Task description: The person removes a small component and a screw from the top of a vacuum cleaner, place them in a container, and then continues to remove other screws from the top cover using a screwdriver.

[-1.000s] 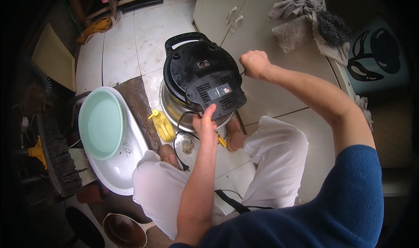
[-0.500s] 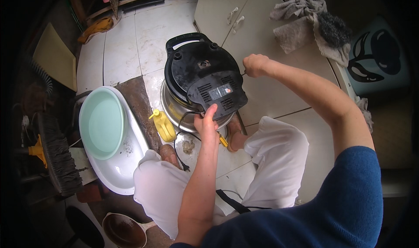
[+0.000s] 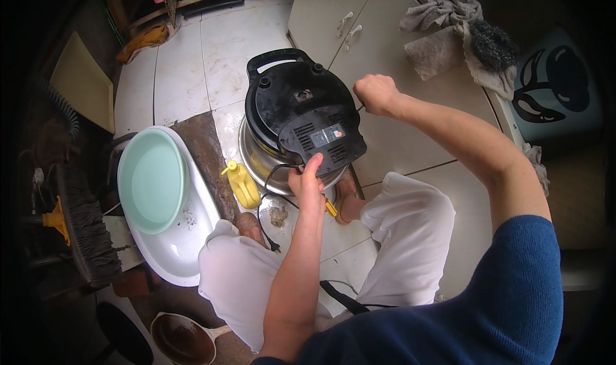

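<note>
A round black electric appliance (image 3: 292,102), underside up, rests tilted over a shiny metal basin (image 3: 247,148). Its underside has vents, small feet and a label; a loop handle is at the far edge. My left hand (image 3: 308,177) grips the near edge, thumb pressed on the vented part. To the appliance's right, my right hand (image 3: 376,94) is closed in a fist; a thin dark shaft shows between it and the appliance's side, but what it belongs to is hidden. A black power cord (image 3: 259,214) with a plug hangs beside my left wrist.
A yellow jug (image 3: 242,186) and a yellow-handled tool (image 3: 330,206) are close by. Left is a pale green basin (image 3: 151,182) in a white tub (image 3: 192,252), with a brush (image 3: 86,227) beyond. White cabinets (image 3: 391,37) stand right; a pan (image 3: 183,339) lies lower left.
My right fist has shifted slightly, showing a bit more of its back. The view has moved a few pixels; the appliance and my left hand keep their places.
</note>
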Tool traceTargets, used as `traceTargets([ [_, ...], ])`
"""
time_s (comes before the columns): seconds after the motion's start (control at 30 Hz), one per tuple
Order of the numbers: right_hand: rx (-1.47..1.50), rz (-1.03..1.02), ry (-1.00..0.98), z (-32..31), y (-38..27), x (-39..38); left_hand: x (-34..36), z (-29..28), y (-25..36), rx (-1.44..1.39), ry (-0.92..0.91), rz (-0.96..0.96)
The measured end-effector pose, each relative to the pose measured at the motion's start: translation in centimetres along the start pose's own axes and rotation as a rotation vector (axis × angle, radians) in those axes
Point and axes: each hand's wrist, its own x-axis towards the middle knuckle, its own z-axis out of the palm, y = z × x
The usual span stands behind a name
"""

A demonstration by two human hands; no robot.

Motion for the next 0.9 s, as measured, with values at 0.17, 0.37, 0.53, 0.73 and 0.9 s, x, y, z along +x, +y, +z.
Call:
traceTargets([
  [0.17, -0.045, -0.004, -0.120, -1.0, -0.4, -0.2, 0.0, -0.1, 0.0, 0.005, 0.018, 0.003],
  [0.37, 0.068, 0.123, -0.203, -0.4, -0.3, 0.8, 0.0, 0.0, 0.1, 0.020, 0.018, -0.008],
  [0.53, 0.046, 0.096, -0.134, -0.1, -0.2, 0.4, -0.1, 0.0, 0.1, 0.012, 0.006, -0.009],
  [0.73, 0.000, 0.063, -0.025, -0.6, -0.9, 0.2, -0.1, -0.1, 0.1, 0.011, 0.004, -0.014],
  [0.9, 0.009, 0.064, -0.084, 0.3, 0.2, 0.8, 0.0, 0.1, -0.1, -0.013, 0.015, -0.002],
])
